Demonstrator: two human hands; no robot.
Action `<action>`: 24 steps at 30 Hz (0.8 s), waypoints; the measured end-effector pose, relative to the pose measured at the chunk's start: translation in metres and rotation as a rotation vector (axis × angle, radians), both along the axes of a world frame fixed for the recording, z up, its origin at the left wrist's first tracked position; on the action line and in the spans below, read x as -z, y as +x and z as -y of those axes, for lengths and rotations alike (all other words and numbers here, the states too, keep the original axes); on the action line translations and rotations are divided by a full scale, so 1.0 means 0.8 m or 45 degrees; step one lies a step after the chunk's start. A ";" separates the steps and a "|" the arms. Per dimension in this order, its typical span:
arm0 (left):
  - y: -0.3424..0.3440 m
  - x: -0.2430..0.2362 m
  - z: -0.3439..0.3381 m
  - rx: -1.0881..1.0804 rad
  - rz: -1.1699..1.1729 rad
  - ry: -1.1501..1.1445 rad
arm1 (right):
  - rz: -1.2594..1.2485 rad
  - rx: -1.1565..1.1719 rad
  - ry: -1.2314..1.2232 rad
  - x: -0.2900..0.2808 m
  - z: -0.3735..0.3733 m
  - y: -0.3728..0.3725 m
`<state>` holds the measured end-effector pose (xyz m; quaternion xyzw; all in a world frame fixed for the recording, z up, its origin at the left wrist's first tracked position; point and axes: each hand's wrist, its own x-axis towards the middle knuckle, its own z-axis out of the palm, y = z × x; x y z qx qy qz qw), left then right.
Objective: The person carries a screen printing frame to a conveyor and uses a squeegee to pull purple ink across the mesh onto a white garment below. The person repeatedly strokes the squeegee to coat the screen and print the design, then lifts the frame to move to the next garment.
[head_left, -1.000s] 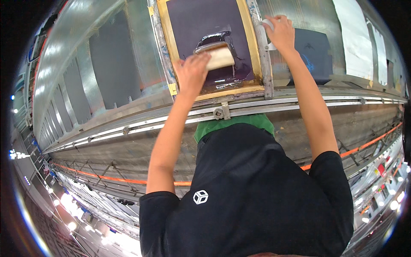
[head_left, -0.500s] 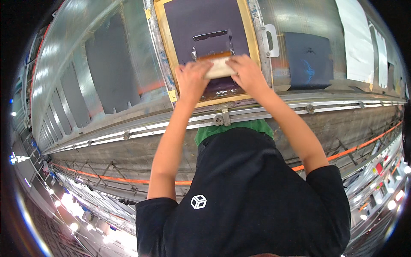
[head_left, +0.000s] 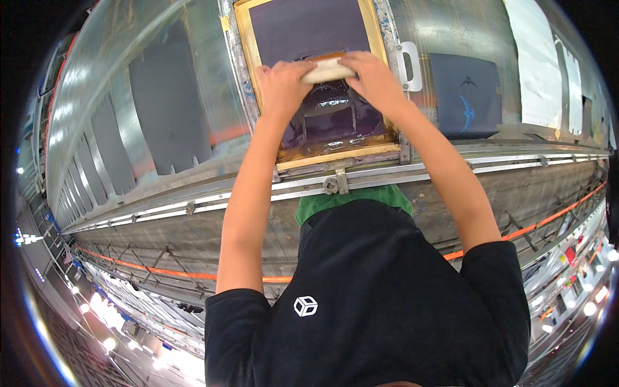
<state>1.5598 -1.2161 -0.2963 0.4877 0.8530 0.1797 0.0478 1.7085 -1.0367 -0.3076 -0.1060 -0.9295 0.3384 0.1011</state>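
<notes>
Both hands grip a cream-handled squeegee (head_left: 326, 71) with an orange blade, my left hand (head_left: 284, 84) closed on its left end and my right hand (head_left: 373, 82) on its right. It lies across a screen with a dark purple mesh (head_left: 306, 26) inside a yellow-bordered frame (head_left: 329, 161). Glossy wet dark ink (head_left: 325, 116) shows below the squeegee, between my forearms. A white looped handle (head_left: 412, 64) sticks out at the frame's right side.
Dark panels (head_left: 164, 103) run along the metal table to the left. At right lie a navy piece (head_left: 464, 97) with blue markings and white sheets (head_left: 535, 64). A rail (head_left: 258, 192) with clamps (head_left: 331, 186) borders the near edge, above an orange bar (head_left: 193, 275).
My right hand left the frame's side and joined my left on the squeegee. Both hands have since pushed it toward the screen's far end, exposing more wet ink on the near part.
</notes>
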 end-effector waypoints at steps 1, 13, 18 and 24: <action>0.012 0.000 0.009 0.002 0.023 -0.051 | 0.015 -0.015 -0.050 0.002 0.009 0.014; 0.121 -0.015 0.096 -0.034 0.189 -0.062 | 0.092 0.578 -0.414 0.011 -0.046 0.115; 0.131 -0.003 0.079 -0.046 0.017 0.023 | -0.075 0.828 -0.398 0.059 -0.118 0.052; 0.182 0.004 0.135 0.101 -0.015 0.043 | -0.287 0.767 -0.238 0.039 -0.113 0.032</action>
